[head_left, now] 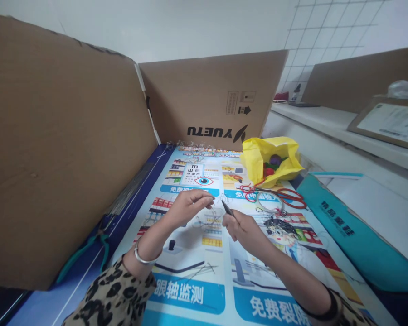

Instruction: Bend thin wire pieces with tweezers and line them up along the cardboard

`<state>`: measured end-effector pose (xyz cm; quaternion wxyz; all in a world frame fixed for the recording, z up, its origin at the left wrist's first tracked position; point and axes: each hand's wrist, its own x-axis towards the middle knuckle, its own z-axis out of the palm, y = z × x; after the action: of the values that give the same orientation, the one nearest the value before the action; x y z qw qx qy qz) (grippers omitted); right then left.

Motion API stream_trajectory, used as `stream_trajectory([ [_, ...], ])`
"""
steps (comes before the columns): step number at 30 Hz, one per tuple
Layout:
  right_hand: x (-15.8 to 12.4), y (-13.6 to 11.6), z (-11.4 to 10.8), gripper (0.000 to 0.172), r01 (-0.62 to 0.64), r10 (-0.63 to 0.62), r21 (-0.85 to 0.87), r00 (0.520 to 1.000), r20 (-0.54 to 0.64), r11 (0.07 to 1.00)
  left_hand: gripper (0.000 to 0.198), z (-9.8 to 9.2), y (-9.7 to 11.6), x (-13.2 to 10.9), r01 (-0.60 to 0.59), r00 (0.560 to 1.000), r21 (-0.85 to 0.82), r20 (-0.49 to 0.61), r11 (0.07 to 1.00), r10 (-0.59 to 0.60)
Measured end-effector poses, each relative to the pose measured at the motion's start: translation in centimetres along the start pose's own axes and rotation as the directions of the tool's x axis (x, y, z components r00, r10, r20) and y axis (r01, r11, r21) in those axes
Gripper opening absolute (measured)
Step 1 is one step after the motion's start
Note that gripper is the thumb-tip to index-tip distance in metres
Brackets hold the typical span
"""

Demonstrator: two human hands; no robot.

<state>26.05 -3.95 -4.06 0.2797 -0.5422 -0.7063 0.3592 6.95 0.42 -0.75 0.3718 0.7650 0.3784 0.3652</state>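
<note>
My left hand (189, 204) is raised over a printed poster (204, 271) on the table, its fingers pinched on a thin wire that is hard to make out. My right hand (240, 226) is closed around a small dark tool (227, 208) whose tip points up toward the left fingers. The two hands are a few centimetres apart. A silver bangle sits on my left wrist and a dark band on my right. Leopard-print sleeves cover both forearms.
Cardboard panels (54, 149) wall off the left and back. A yellow bag (272, 158) with coloured pieces sits at the back right, with red loops and wire rings (275, 197) beside it. Green-handled pliers (88, 251) lie at the left. A teal pouch (347, 231) lies on the right.
</note>
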Motion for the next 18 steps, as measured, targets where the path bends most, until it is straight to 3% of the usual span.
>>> stream_trajectory([
  [4, 0.1, 0.0, -0.1, 0.029, -0.020, 0.020, 0.018, 1.000, 0.012, 1.000, 0.018, 0.5, -0.2, 0.1, 0.098, 0.995, -0.066, -0.008, 0.993, -0.098],
  [7, 0.1, 0.1, -0.1, 0.028, 0.007, -0.007, -0.021, 1.000, -0.004, 1.000, 0.018, 0.7, -0.2, 0.2, 0.100, 0.995, 0.001, -0.019, 0.995, -0.100],
  [13, 0.2, 0.4, 0.0, 0.032, -0.007, -0.002, -0.131, 0.998, -0.070, 0.991, 0.018, 0.8, -0.3, 0.0, -0.072, 0.997, 0.336, -0.008, 0.939, 0.079],
  [18, 0.0, 0.2, 0.2, 0.034, 0.017, -0.028, -0.153, 0.997, -0.069, 0.988, 0.015, 1.7, -0.6, -0.1, -0.103, 0.967, 0.414, -0.172, 0.905, 0.189],
])
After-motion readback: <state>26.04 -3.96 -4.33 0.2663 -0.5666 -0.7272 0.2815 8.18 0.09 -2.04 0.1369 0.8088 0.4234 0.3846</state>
